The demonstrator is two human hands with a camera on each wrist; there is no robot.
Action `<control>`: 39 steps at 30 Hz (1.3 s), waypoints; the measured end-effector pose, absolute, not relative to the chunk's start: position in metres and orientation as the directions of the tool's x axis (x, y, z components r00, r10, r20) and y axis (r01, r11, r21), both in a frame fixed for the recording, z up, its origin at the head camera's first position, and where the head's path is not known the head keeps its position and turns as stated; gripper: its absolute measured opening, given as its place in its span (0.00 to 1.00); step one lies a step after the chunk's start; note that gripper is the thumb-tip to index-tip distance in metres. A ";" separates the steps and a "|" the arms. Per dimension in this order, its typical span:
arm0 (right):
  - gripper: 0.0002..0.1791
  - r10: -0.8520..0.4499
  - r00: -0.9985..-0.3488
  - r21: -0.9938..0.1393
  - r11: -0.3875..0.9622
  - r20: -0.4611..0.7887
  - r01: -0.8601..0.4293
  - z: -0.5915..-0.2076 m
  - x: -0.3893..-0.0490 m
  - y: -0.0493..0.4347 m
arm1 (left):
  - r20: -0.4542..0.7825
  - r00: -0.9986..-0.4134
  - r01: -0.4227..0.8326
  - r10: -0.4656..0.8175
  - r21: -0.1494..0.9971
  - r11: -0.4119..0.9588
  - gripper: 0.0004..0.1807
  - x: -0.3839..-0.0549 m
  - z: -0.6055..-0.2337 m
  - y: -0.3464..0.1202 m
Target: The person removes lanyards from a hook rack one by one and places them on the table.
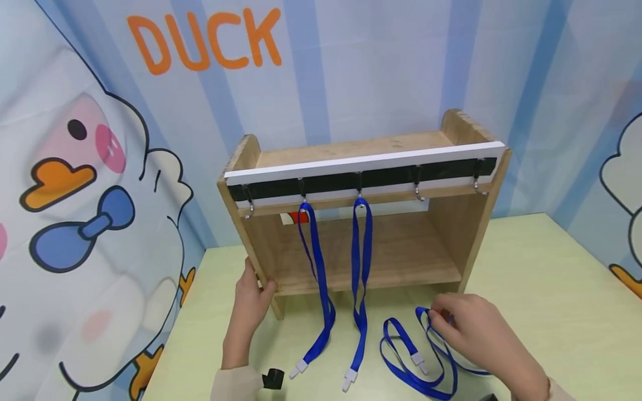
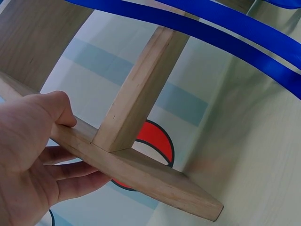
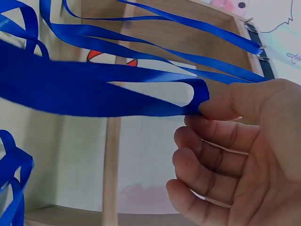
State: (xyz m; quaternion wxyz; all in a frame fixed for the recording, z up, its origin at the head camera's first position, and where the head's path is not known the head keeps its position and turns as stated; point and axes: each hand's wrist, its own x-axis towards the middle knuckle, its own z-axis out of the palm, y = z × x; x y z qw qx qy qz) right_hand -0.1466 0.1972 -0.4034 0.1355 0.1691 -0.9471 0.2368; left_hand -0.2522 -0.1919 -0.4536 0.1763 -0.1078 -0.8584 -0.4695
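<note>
A small wooden shelf (image 1: 361,250) stands on the table, a row of metal hooks along its black-and-white front strip (image 1: 331,182). My left hand (image 1: 253,298) grips its left side panel (image 2: 155,181) low down, thumb on one face and fingers on the other. Two blue lanyards (image 1: 321,278) with white plastic clips hang from neighbouring hooks, their lower ends reaching the table. My right hand (image 1: 471,326) pinches the looped end of another blue lanyard (image 3: 141,96) between thumb and forefinger, in front of the shelf's right side.
More blue strap with a white clip (image 1: 418,359) lies on the pale table (image 1: 541,289) beside my right hand. Hooks at both ends, such as the right one (image 1: 478,186), bear nothing. A printed duck curtain (image 1: 381,67) hangs behind the shelf.
</note>
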 end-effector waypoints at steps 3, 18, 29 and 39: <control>0.12 -0.268 -0.903 -0.394 0.831 0.336 -0.392 -0.406 -0.155 0.194 | 0.396 -0.918 0.342 0.017 0.770 0.540 0.37 -0.252 -0.453 -0.192; 0.08 -0.290 -0.922 -0.472 0.795 0.255 -0.380 -0.431 -0.187 0.172 | 0.386 -0.922 0.333 0.019 0.768 0.548 0.36 -0.253 -0.453 -0.193; 0.06 -0.285 -0.941 -0.487 0.805 0.182 -0.338 -0.456 -0.201 0.164 | 0.376 -0.926 0.326 0.018 0.777 0.538 0.38 -0.253 -0.452 -0.193; 0.07 -0.278 -0.941 -0.456 0.823 0.195 -0.338 -0.476 -0.211 0.165 | 0.378 -0.926 0.328 0.017 0.778 0.536 0.38 -0.253 -0.453 -0.193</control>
